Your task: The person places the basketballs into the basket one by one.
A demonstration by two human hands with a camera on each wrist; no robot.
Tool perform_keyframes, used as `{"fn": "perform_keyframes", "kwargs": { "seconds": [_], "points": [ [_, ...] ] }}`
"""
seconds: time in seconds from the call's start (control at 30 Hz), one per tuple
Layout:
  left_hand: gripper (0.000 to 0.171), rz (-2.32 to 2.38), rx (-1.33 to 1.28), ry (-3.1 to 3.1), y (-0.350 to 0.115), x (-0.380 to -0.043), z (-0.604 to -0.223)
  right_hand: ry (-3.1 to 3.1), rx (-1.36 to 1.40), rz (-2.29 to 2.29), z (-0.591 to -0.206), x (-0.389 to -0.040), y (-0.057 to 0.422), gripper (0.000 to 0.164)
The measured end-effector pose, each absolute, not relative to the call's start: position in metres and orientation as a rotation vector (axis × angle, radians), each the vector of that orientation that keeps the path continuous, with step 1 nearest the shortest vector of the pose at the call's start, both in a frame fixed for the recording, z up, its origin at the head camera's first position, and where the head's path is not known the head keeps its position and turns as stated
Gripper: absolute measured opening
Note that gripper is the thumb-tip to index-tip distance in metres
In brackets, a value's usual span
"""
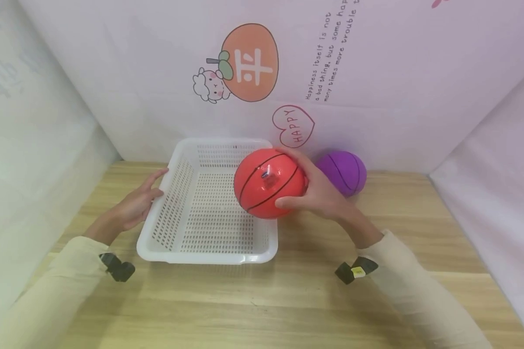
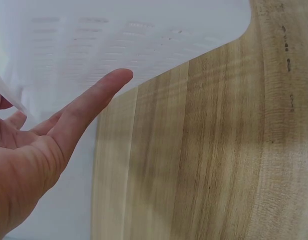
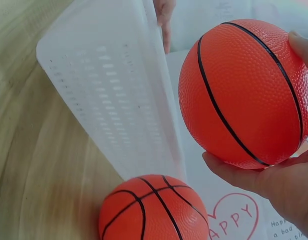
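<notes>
A white perforated plastic basket (image 1: 207, 258) stands on the wooden table. My left hand (image 1: 136, 206) grips its left rim; in the left wrist view one straight finger (image 2: 89, 107) lies along the outer wall. My right hand (image 1: 320, 194) holds a red-orange toy basketball (image 1: 262, 186) over the basket's right side, thumb and fingers spread round it. Another orange basketball (image 3: 154, 210) sits beside the basket in the right wrist view; the head view hides it behind the right hand and held ball. To the right, near the back wall, rests a purple basketball (image 1: 345, 172).
A white printed sheet (image 1: 375, 63) with a cartoon, a heart and lettering hangs behind the table (image 1: 244, 310). More white sheeting (image 1: 30, 97) closes off both sides. A dark camera is strapped at each wrist.
</notes>
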State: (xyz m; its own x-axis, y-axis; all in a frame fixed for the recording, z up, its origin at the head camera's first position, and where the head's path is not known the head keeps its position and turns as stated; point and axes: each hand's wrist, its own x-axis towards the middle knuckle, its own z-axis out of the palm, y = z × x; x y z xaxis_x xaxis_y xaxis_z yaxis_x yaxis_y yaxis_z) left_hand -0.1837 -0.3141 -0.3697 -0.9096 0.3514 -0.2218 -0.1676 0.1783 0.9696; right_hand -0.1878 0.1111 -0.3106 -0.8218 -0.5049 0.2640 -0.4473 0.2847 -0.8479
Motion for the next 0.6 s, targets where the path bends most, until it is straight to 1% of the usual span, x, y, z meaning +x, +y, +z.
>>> {"fn": "perform_keyframes", "kwargs": {
  "seconds": [0.43,0.6],
  "points": [
    [0.064,1.786,0.144,2.054,-0.316,-0.184,-0.371,2.417,-0.994,-1.569,-0.323,-0.184,0.09,0.097],
    [0.064,1.788,0.147,2.045,-0.314,-0.184,-0.371,2.444,-0.932,-1.519,-0.325,-0.182,0.083,0.097]
  ]
}}
